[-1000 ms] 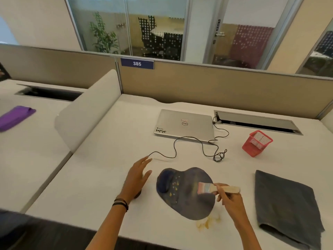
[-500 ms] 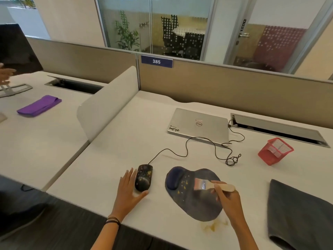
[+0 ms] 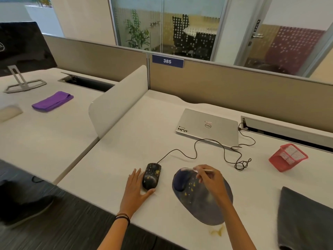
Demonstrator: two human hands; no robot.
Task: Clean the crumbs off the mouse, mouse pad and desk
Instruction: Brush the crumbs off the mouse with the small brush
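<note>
A dark wired mouse (image 3: 151, 175) with yellow specks lies on the white desk (image 3: 137, 145). My left hand (image 3: 135, 190) rests beside it, fingers spread, thumb touching its near end. To its right lies a dark blue mouse pad (image 3: 198, 201) with a raised wrist rest and yellow crumbs. My right hand (image 3: 211, 181) hovers over the pad's far part, gripping a small brush (image 3: 191, 170) whose bristles touch the pad's far edge. A pile of yellow crumbs (image 3: 217, 231) sits on the desk just below the pad.
A closed silver laptop (image 3: 207, 128) lies behind, its black cable (image 3: 241, 164) coiled near the pad. A red mesh basket (image 3: 287, 156) is tipped at right. A grey cloth (image 3: 306, 221) lies at far right. A white divider (image 3: 117, 100) stands left; the desk edge is near.
My right hand swept the brush from the pad's middle to its far edge. The view shifted left. My left hand stays by the mouse.
</note>
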